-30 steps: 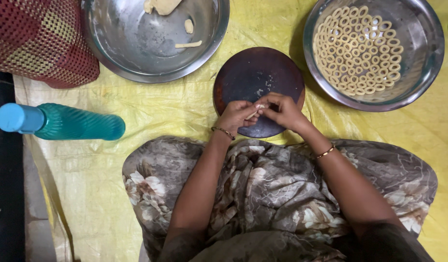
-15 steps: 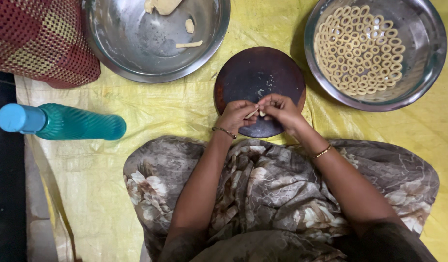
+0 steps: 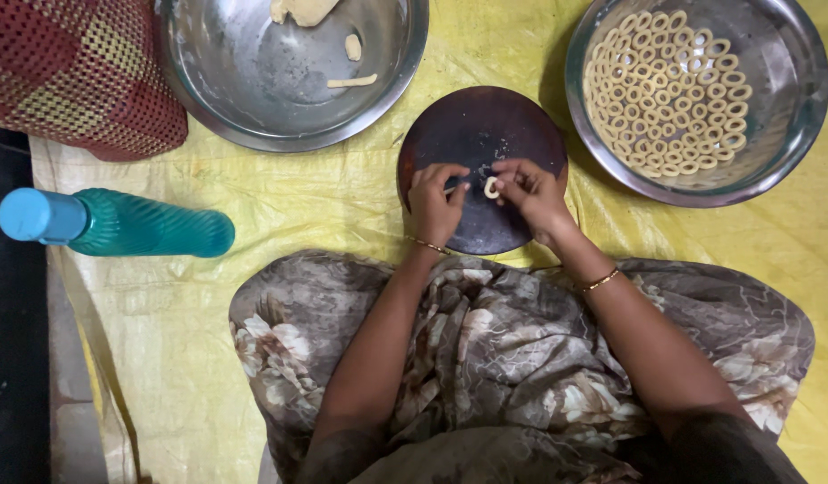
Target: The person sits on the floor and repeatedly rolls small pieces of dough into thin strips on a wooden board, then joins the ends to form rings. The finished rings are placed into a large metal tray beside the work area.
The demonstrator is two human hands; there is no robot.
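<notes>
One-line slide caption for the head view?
Both hands, left hand and right hand, shape a small dough ring over a dark round board between two steel bowls.

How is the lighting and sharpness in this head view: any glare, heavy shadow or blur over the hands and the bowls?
Head view: soft, even light; the dough ring between the left hand and right hand is sharp, with no motion blur. Mild glare shows on the left steel bowl; the right steel bowl casts a shadow toward the dark round board. The left edge is dim.
</notes>
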